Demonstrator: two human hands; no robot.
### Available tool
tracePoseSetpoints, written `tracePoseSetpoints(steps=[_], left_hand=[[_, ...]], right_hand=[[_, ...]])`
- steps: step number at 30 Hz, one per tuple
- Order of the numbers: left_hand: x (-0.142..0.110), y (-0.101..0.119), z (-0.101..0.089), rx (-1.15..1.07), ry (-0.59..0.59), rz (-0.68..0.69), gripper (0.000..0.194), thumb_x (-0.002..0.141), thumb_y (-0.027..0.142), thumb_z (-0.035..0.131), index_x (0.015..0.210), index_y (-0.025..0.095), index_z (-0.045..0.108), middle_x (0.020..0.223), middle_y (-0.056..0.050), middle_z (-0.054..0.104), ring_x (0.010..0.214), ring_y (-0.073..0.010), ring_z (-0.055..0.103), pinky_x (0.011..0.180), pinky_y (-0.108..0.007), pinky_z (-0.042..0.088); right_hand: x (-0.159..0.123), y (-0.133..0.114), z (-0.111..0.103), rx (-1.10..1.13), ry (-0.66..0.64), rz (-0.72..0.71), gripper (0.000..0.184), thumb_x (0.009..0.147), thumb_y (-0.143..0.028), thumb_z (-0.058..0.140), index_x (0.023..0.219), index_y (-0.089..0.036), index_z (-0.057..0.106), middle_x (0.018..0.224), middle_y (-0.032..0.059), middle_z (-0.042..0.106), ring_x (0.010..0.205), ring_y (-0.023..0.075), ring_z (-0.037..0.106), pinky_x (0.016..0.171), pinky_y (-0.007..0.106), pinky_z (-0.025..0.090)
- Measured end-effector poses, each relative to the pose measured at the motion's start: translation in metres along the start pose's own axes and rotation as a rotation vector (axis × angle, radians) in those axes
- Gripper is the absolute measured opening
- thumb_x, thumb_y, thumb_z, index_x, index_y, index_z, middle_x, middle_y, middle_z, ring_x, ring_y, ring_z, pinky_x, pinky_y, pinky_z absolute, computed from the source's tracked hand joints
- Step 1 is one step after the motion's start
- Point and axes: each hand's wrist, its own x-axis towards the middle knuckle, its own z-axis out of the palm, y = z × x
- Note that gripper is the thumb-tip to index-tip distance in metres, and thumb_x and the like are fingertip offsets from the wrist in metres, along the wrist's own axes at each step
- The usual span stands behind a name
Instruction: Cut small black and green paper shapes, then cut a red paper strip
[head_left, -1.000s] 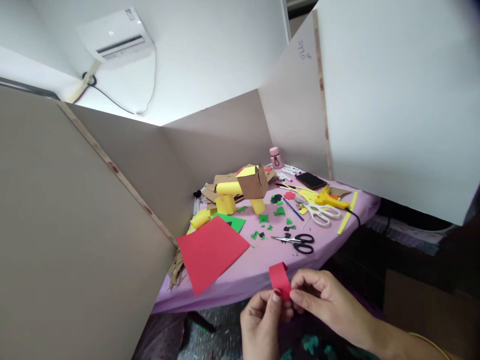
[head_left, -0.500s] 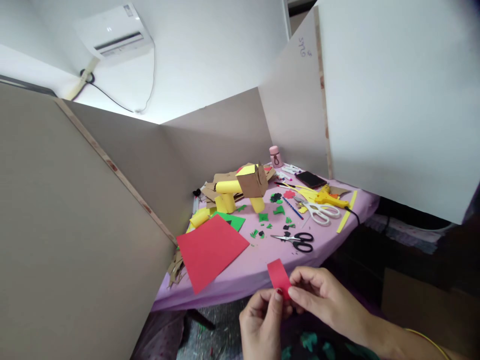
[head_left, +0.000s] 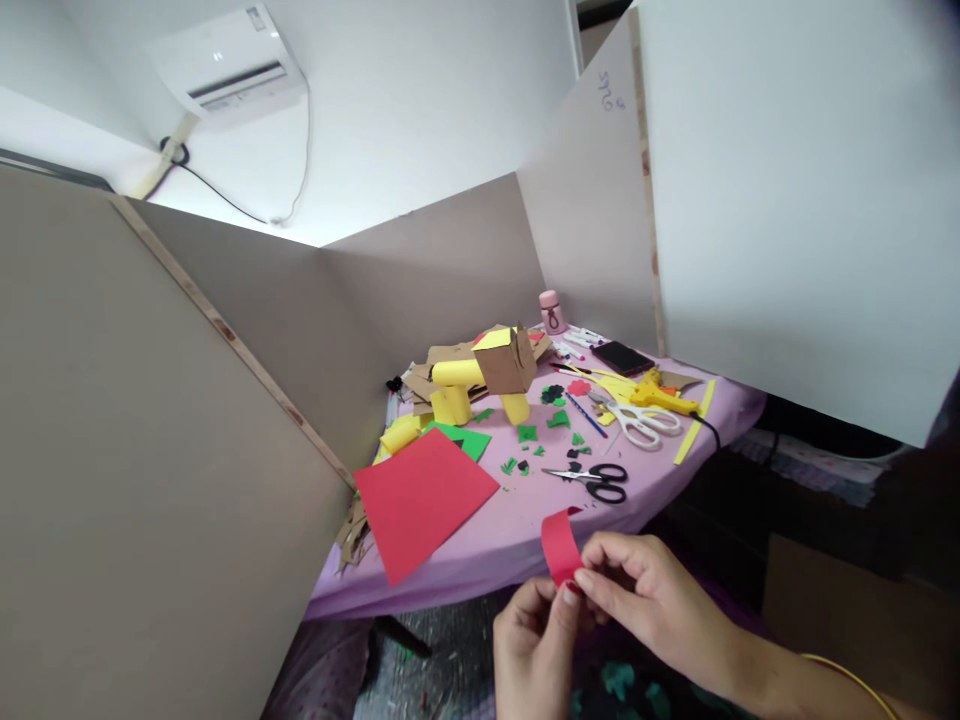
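A red paper strip (head_left: 560,546) is pinched between my two hands just off the table's front edge, its far end curling over. My left hand (head_left: 536,645) grips its lower end between thumb and fingers. From the right side, my right hand (head_left: 637,590) holds the same end, thumb and fingertips close to my left thumb. Beyond the strip, black-handled scissors (head_left: 596,482) lie partly spread on the table. A large red sheet (head_left: 424,505) rests to the left, partly over a green sheet (head_left: 472,441).
A yellow-and-brown paper and cardboard model (head_left: 487,370) stands mid-table. Green and black scraps (head_left: 527,433) lie scattered before it. White scissors (head_left: 643,422), a yellow glue gun (head_left: 664,393), a phone (head_left: 622,358) and a pink bottle (head_left: 551,312) sit right. Panels (head_left: 442,235) enclose the table.
The strip's far end has curled over, where it lay flatter before. My left hand has shifted slightly right; my right hand stays nearly in place.
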Motion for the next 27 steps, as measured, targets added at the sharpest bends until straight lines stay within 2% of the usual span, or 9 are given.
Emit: tracePoseSetpoints(steps=[6,12,17,24,27], left_hand=[[-0.0008,0.0023,0.0017,-0.023,-0.009,-0.023,0.03,0.056,0.04,0.081,0.051,0.014,0.067,0.05,-0.002,0.064,0.051,-0.0134,0.055,0.055,-0.022,0.044],[-0.0001,-0.0007,-0.0014,-0.057,-0.037,-0.03,0.029,0.056,0.04,0.081,0.054,0.014,0.069,0.054,-0.003,0.067,0.054,-0.0135,0.056,0.057,-0.022,0.044],[0.003,-0.0033,-0.0049,-0.041,0.057,-0.018,0.035,0.053,0.046,0.081,0.056,0.014,0.068,0.052,-0.002,0.064,0.051,-0.0125,0.054,0.054,-0.022,0.042],[0.0033,-0.0041,-0.0045,-0.012,0.12,0.008,0.034,0.052,0.045,0.082,0.058,0.014,0.068,0.053,-0.003,0.066,0.052,-0.0139,0.057,0.054,-0.022,0.045],[0.0022,-0.0026,-0.0041,0.014,0.116,0.056,0.033,0.054,0.044,0.081,0.058,0.014,0.068,0.053,-0.002,0.065,0.052,-0.0141,0.057,0.054,-0.022,0.046]], right_hand=[[0.0004,0.0004,-0.0006,-0.124,0.005,-0.013,0.021,0.086,-0.027,0.054,0.068,-0.016,0.056,0.061,-0.0011,0.055,0.057,0.0136,0.051,0.053,0.023,0.042],[0.0022,-0.0011,-0.0027,-0.143,-0.023,-0.017,0.019,0.085,-0.024,0.052,0.068,-0.017,0.054,0.061,-0.0008,0.057,0.056,0.0133,0.053,0.052,0.022,0.042],[0.0019,-0.0041,-0.0043,-0.245,-0.028,-0.045,0.02,0.085,-0.023,0.052,0.066,-0.017,0.054,0.059,-0.0021,0.056,0.053,0.0118,0.049,0.051,0.021,0.039],[0.003,-0.0011,-0.0032,-0.078,-0.053,0.002,0.02,0.086,-0.031,0.054,0.072,-0.017,0.056,0.062,-0.0022,0.056,0.055,0.0121,0.052,0.053,0.021,0.041],[0.0026,0.0016,-0.0018,-0.123,-0.048,-0.009,0.023,0.087,-0.032,0.053,0.071,-0.017,0.057,0.061,-0.0024,0.056,0.056,0.0122,0.051,0.052,0.021,0.039]])
